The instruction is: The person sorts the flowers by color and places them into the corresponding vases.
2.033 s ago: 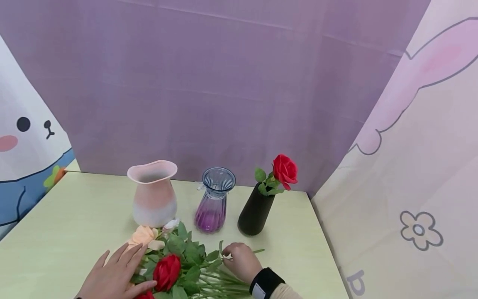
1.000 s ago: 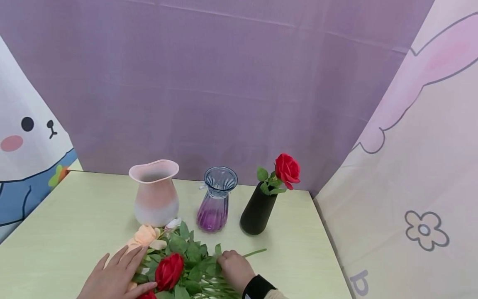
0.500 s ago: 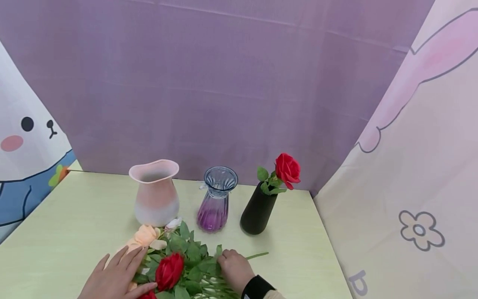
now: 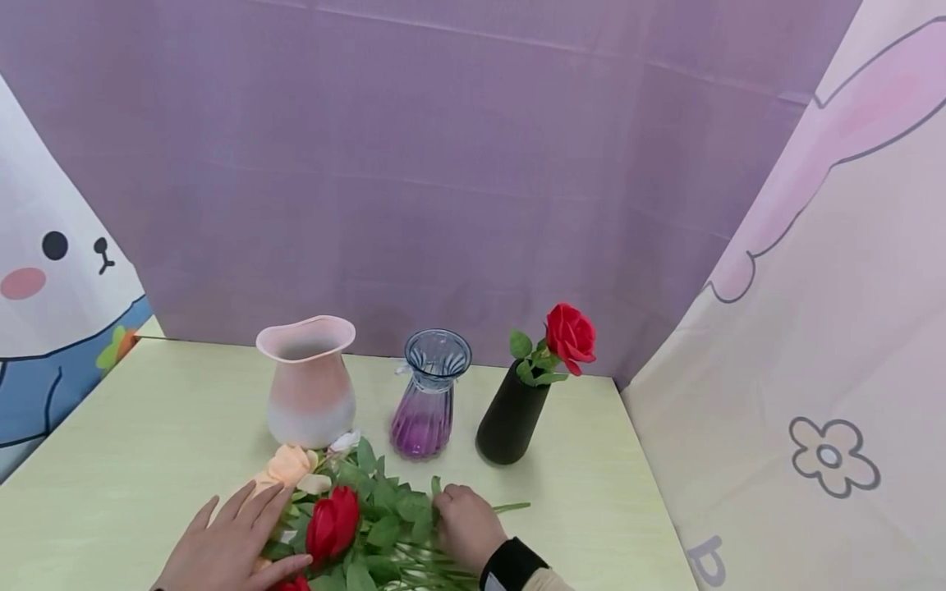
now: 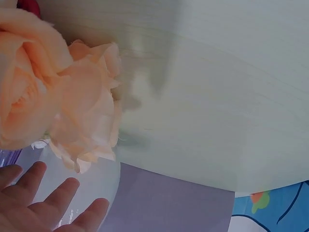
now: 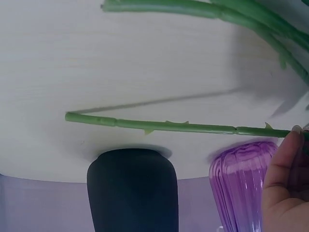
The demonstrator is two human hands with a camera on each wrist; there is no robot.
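While the left hand (image 4: 225, 546) is laid flat with straight, spread fingers on the near side of a heap of artificial flowers with green leaves (image 4: 355, 517), the right hand (image 4: 463, 522) is closed over the stem end of the same heap, its fingers curled down among the leaves. A thin green thorned stem (image 6: 178, 126) is seen in the right wrist view running out from under the right fingertips (image 6: 289, 145); whether that one stem is pinched or several are gripped together cannot be told. Just ahead of the left fingertips a pale peach fabric rose (image 4: 290, 466) lies on the light green table top (image 4: 148, 435), and in the left wrist view two peach blooms (image 5: 58, 96) are shown close above the open fingers (image 5: 58, 198). Between the two hands a red fabric rose (image 4: 332, 522) is propped up among the leaves, close beside the left thumb.

Beyond the hands three vases are stood in a row: a pink and white wavy-rimmed ceramic vase (image 4: 309, 382) past the left hand, a ribbed purple glass vase (image 4: 427, 396) straight ahead of the right hand, and a slim matt black vase (image 4: 512, 417) further out past the right hand. A single red rose with green leaves (image 4: 569, 336) is held in the black vase, leaning away from the hands. A purple cloth backdrop (image 4: 443, 164) is hung behind the row.
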